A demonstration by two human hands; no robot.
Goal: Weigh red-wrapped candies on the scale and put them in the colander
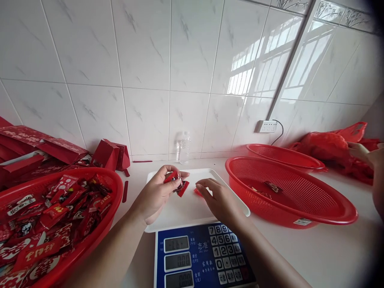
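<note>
My left hand [163, 188] is closed around a few small wrapped candies [179, 184] in shiny red and dark wrappers, held above a white tray [180, 214]. Over the tray's right half, my right hand [214, 196] curls its fingers at a small red wrapped candy [198, 193], mostly hidden beneath them. The tray rests on a blue scale [204, 256] with a keypad and three displays. To the left stands a red basket [118, 192] heaped with red-wrapped candies [52, 214].
On the right, a red basket [300, 200] holds a few candies; another red basket [285, 154] is behind it. Red plastic bags [321, 144] lie by another person's hand [360, 152]. Red boxes [106, 156], a clear bottle [185, 148] and a power strip [268, 126] are along the wall.
</note>
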